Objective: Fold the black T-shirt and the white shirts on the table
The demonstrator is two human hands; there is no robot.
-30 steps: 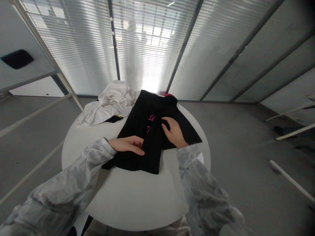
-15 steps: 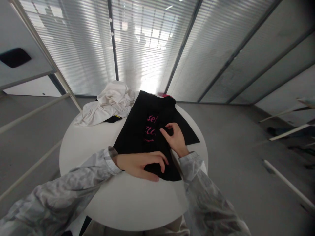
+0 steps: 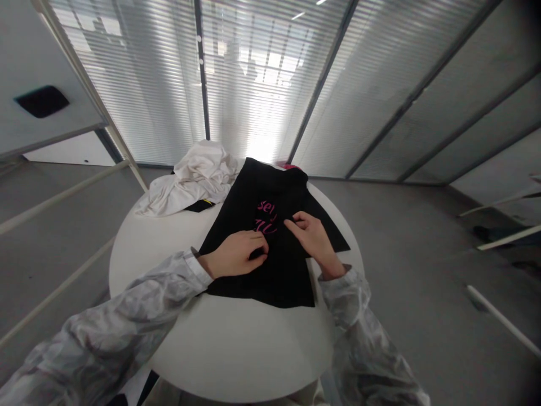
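A black T-shirt (image 3: 276, 265) with pink lettering lies spread on the round white table (image 3: 236, 338). My left hand (image 3: 236, 254) rests on the shirt's middle with its fingers curled, pinching the cloth just below the lettering. My right hand (image 3: 311, 234) lies beside it on the shirt, fingers bent and pressed into the fabric at the print's right edge. The two hands nearly touch. Both arms wear pale mottled sleeves.
A crumpled white garment (image 3: 194, 177) is heaped at the table's far left, with a small dark item (image 3: 199, 205) under its edge. Something pink (image 3: 289, 166) peeks out behind the black shirt. Slatted glass walls stand behind; grey floor surrounds the table.
My left hand moved from the shirt's near hem up to the middle beside the right hand. The folded-over cloth has been laid flat, exposing the pink lettering.
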